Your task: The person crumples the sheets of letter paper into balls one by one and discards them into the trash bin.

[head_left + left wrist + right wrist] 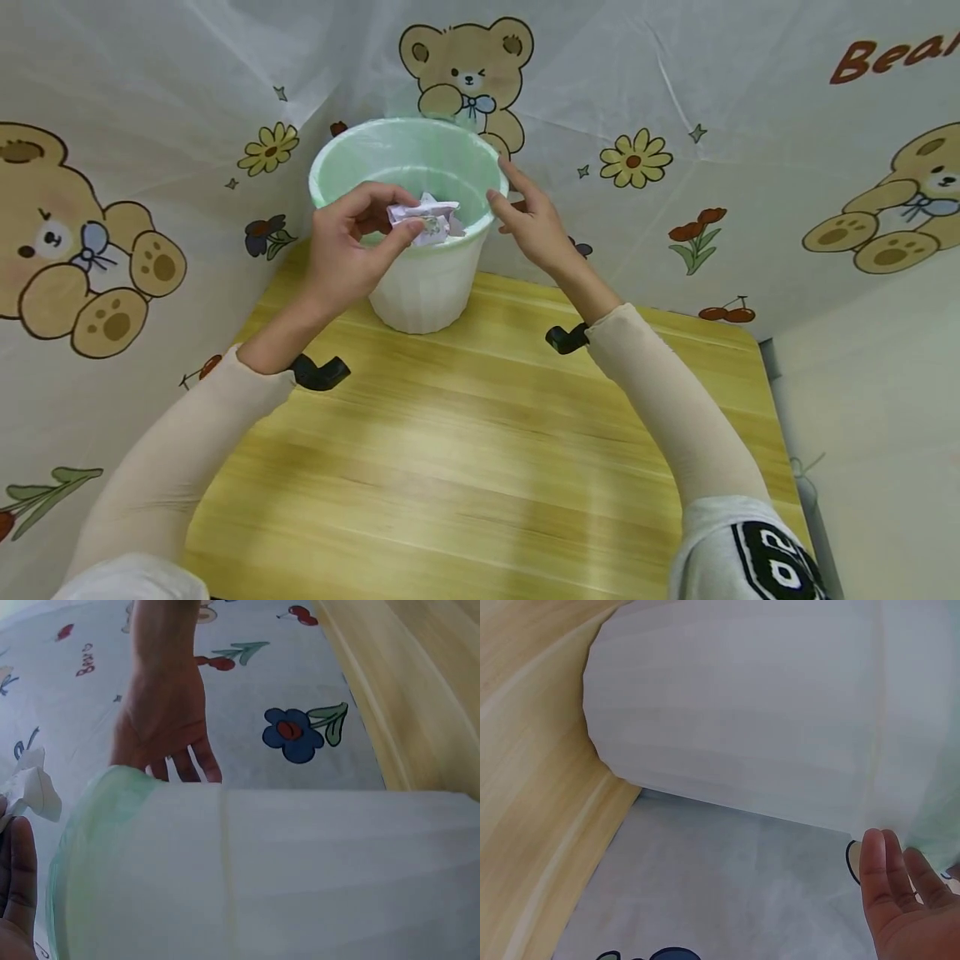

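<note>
A crumpled piece of white paper [429, 221] is pinched between the thumb and fingers of my left hand [348, 242], over the near rim of a white waste bin [427, 287]. In the left wrist view the paper [34, 791] shows at the left edge. A pale green liner bag [360, 154] lines the bin and folds over its rim. My right hand [536, 221] is at the bin's right rim, fingers extended. The right wrist view shows its fingers [881, 877] lying against or close beside the bin's wall [742, 712].
The bin stands upright near the back edge of a wood-grain table [480, 450]. Behind and to the left hangs a pale cloth [577, 75] printed with bears and flowers. Black mounts [321, 373] stick out at both wrists.
</note>
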Demonstrator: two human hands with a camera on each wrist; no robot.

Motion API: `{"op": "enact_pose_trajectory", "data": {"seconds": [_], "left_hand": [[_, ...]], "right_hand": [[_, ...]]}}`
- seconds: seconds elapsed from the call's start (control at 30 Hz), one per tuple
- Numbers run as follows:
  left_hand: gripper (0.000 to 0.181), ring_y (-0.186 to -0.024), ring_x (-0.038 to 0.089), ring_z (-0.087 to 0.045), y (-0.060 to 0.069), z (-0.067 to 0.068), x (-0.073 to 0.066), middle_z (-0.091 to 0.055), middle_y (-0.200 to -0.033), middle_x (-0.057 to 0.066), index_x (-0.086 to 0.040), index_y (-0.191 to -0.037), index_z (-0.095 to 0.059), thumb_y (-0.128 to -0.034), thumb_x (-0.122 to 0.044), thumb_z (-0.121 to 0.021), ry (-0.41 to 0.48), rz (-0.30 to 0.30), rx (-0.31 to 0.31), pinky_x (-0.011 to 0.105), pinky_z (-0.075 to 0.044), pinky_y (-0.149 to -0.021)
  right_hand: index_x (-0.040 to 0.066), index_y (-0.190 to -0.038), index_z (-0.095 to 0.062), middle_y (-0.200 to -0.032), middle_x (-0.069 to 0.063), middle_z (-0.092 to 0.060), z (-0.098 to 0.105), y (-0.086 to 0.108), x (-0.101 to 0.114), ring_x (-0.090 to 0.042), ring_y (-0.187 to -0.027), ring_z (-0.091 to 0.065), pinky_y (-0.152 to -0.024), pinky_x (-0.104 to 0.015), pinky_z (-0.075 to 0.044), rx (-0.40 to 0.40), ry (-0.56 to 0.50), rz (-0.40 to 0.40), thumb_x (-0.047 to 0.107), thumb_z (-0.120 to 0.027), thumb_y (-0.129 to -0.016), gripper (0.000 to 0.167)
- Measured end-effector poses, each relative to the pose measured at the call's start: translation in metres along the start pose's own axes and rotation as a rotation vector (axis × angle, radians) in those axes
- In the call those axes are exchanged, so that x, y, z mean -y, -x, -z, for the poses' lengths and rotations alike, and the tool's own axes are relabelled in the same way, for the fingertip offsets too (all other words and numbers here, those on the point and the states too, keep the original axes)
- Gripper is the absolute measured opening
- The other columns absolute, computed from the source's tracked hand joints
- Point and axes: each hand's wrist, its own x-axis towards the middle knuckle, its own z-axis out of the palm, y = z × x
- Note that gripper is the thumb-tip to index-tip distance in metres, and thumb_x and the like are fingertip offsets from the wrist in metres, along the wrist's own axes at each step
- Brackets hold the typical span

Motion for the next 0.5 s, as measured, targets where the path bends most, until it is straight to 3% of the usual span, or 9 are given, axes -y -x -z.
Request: {"op": "enact_pose_trajectory", "data": {"seconds": [0.2, 0.4, 0.5], "left_hand": [[0.021, -0.078, 0.009, -0.064, -0.023, 0.011, 0.006, -0.075, -0.103, 0.015, 0.006, -0.113, -0.074, -0.0944, -0.001, -0.081, -0.095, -0.045, 0.031, 0.015, -0.058, -0.077], [0.021, -0.077, 0.005, -0.064, -0.044, 0.021, 0.014, -0.076, -0.099, 0.012, 0.002, -0.112, -0.077, -0.094, -0.006, -0.082, -0.211, -0.012, 0.052, 0.011, -0.056, -0.078], [0.021, -0.077, 0.003, -0.063, -0.054, 0.026, 0.019, -0.076, -0.097, 0.012, 0.0, -0.113, -0.077, -0.0961, -0.01, -0.081, -0.309, -0.029, 0.1, 0.009, -0.054, -0.078]], "right_hand": [[0.024, -0.172, -0.029, -0.162, -0.009, -0.049, 0.0, 0.0, -0.001, -0.025, -0.112, -0.071, -0.099, -0.053, -0.06, -0.001, 0.001, 0.017, 0.037, -0.055, -0.111, 0.068], [0.025, -0.172, -0.028, -0.163, -0.011, -0.048, 0.0, 0.001, -0.001, -0.024, -0.111, -0.07, -0.1, -0.059, -0.059, 0.001, -0.012, 0.02, 0.038, -0.055, -0.11, 0.069], [0.026, -0.172, -0.028, -0.162, -0.01, -0.049, 0.001, 0.001, 0.0, -0.024, -0.112, -0.07, -0.1, -0.057, -0.059, 0.0, -0.01, 0.016, 0.039, -0.055, -0.11, 0.069]]}}
